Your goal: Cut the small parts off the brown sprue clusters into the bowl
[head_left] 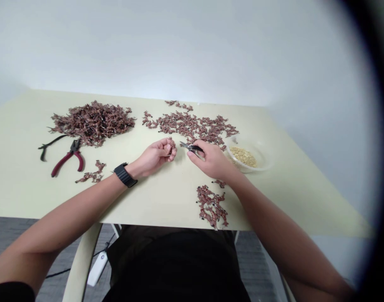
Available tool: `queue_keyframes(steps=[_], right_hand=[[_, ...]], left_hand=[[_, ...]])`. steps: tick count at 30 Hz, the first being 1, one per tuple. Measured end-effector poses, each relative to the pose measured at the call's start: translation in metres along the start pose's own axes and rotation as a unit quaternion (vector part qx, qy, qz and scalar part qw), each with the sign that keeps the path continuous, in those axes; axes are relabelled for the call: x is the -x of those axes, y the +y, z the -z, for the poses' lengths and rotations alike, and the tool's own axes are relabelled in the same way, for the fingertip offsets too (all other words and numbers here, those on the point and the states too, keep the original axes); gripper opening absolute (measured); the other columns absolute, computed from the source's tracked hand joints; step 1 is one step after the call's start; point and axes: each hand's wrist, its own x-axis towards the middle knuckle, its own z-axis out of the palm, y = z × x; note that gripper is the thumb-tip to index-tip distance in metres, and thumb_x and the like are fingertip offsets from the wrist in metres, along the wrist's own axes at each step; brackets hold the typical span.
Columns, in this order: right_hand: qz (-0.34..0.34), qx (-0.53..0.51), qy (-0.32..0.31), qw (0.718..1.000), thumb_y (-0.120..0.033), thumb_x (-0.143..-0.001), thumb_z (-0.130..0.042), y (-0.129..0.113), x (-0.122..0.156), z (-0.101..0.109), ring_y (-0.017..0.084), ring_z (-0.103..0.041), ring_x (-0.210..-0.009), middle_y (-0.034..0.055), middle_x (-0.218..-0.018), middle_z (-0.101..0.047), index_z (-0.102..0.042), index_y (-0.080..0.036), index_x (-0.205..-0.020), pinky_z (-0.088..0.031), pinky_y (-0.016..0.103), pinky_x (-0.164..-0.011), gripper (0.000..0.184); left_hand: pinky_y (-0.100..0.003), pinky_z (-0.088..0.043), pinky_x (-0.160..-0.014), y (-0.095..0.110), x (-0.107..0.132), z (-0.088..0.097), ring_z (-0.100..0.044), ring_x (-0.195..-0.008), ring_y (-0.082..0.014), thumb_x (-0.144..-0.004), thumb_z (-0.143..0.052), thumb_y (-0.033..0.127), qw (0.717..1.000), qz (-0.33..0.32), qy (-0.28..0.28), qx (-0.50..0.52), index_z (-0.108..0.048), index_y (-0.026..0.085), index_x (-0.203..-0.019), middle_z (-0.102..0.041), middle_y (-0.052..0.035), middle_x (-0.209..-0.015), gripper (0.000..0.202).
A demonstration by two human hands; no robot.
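Note:
My left hand (pixel 157 156) is closed around a small reddish-brown figure (pixel 171 144), pinched between thumb and fingers; its exact shape is partly hidden. In my right hand (pixel 210 159) are small pliers (pixel 192 147) with dark handles, their pointed jaws aimed left at the figure and a short gap away from it. Behind the hands lies a loose spread of similar brown figures (pixel 192 126). A smaller group of figures (pixel 211 205) rests near the table's front edge, below my right wrist.
At the far left is a tall heap of brown figures (pixel 95 121). Red-handled pliers (pixel 69 157) and a black tool (pixel 51 147) lie before it, with a few figures (pixel 92 173) nearby. A clear bowl (pixel 264 163) holding golden bits (pixel 243 156) stands right of my right hand.

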Motion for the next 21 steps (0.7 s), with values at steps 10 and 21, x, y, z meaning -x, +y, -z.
queue_keyframes(steps=[10,21], right_hand=[[0.090,0.030,0.040,0.995,-0.043,-0.100,-0.057,0.000,0.003,-0.003,0.023,-0.058,-0.087,0.0108,-0.106,-0.067,-0.059,-0.021,-0.117,-0.044,0.036,-0.079,0.029],[0.143,0.115,0.100,0.978,-0.042,-0.102,-0.058,0.006,0.003,-0.006,0.026,-0.065,-0.093,0.0121,-0.108,-0.067,-0.059,-0.020,-0.121,-0.050,0.038,-0.079,0.029]], left_hand=[[-0.028,-0.038,-0.061,0.004,0.006,-0.009,-0.043,-0.059,-0.0120,-0.084,-0.070,0.012,0.993,0.065,-0.061,0.078,-0.064,0.016,-0.089,-0.051,-0.0003,-0.070,0.009],[-0.023,-0.039,-0.054,0.008,0.010,-0.013,-0.038,-0.053,-0.0101,-0.091,-0.062,0.012,0.980,0.088,-0.085,0.158,-0.064,0.012,-0.094,-0.040,0.0026,-0.064,0.004]])
